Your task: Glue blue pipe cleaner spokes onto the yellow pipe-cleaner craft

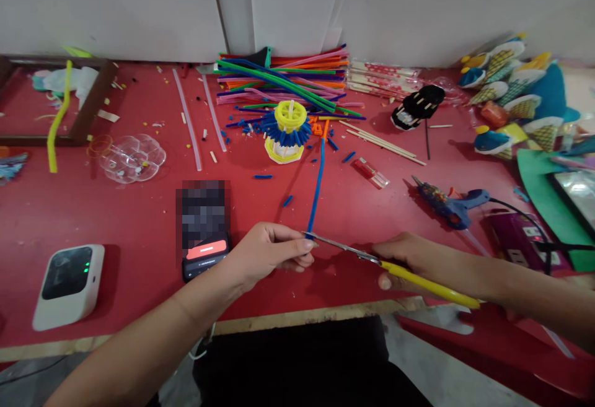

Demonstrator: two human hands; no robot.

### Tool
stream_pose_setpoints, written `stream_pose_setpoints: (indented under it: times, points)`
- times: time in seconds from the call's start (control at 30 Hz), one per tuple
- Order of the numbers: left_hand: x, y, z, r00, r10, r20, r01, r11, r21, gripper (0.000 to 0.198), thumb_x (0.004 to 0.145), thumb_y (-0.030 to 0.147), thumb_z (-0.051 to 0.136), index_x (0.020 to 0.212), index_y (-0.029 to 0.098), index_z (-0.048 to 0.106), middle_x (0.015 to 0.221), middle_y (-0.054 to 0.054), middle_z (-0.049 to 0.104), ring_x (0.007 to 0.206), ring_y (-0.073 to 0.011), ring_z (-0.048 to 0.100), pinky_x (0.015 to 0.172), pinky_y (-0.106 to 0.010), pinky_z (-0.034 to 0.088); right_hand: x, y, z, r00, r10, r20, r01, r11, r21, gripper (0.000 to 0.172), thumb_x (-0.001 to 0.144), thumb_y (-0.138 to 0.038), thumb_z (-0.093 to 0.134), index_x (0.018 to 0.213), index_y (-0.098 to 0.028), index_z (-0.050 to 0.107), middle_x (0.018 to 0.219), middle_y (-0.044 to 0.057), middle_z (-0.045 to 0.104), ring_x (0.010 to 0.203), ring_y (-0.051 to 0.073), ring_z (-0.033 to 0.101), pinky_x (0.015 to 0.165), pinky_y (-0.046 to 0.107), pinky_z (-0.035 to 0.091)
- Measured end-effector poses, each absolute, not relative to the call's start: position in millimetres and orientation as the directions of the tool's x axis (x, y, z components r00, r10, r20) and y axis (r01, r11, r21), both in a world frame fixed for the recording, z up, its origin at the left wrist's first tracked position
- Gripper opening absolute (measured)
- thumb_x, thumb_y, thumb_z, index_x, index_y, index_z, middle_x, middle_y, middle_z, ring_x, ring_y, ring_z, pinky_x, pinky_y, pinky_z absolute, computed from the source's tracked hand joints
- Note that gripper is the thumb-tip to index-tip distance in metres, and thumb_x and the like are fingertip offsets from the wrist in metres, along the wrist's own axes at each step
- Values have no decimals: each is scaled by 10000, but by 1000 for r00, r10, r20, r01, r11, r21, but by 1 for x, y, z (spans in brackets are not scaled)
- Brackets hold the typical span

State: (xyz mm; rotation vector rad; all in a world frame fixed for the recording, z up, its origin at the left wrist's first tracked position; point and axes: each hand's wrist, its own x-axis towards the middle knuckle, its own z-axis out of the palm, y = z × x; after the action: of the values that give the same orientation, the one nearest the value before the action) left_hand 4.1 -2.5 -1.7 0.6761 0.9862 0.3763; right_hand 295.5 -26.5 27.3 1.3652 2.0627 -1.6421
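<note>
My left hand (286, 247) pinches the near end of a long blue pipe cleaner (317, 193), which stretches away from me over the red table. My right hand (409, 258) is closed round yellow-handled pliers or scissors (427, 284); the metal jaws reach left and meet the pipe cleaner right at my left fingertips. Whether the jaws are fully closed is too small to tell. Beyond the far end of the pipe cleaner stands a small yellow, blue and white craft model (288, 129). Short cut blue pieces (288, 201) lie around it.
Colourful pipe cleaners (283, 78) are piled at the back. A glue gun (450, 202) with its cord lies right, near a purple box (515, 240). Left are a phone (204, 227), a white device (69, 286) and a clear palette (134, 158). The wooden table edge (325, 317) runs close to me.
</note>
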Motion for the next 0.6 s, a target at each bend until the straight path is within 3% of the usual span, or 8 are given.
stream_pose_setpoints:
  times: [0.17,0.43,0.5,0.6]
  points:
    - [5,-4,-2,502,587,-636,45,716,696,187,724,327,882,682,168,792,640,-18,756,576,-98,661,612,-209,542,297,-28,24,-581,547,-603,720,0,-694,613,944,-771,487,703,-209,531,662,-23,530,608,124,458,571,271,387]
    - [5,-4,-2,516,575,-635,53,718,694,184,779,299,857,680,168,774,650,-5,754,579,-87,671,693,-230,556,299,-30,17,-556,612,-562,734,46,-677,698,911,-851,444,621,-218,485,564,-47,428,534,101,351,511,256,321]
    - [6,-4,-2,522,577,-628,41,719,694,206,773,306,870,669,161,768,643,-2,746,573,-79,668,668,-213,549,305,-28,14,-517,664,-540,783,112,-612,679,906,-849,449,641,-225,494,576,-35,458,535,115,398,523,265,320]
    - [7,-6,-2,519,609,-600,-57,725,686,232,739,342,917,714,157,780,647,8,741,590,-74,669,656,-199,563,320,-22,11,-390,782,-486,903,221,-368,559,853,-776,609,712,-238,548,642,7,587,583,171,548,552,286,347]
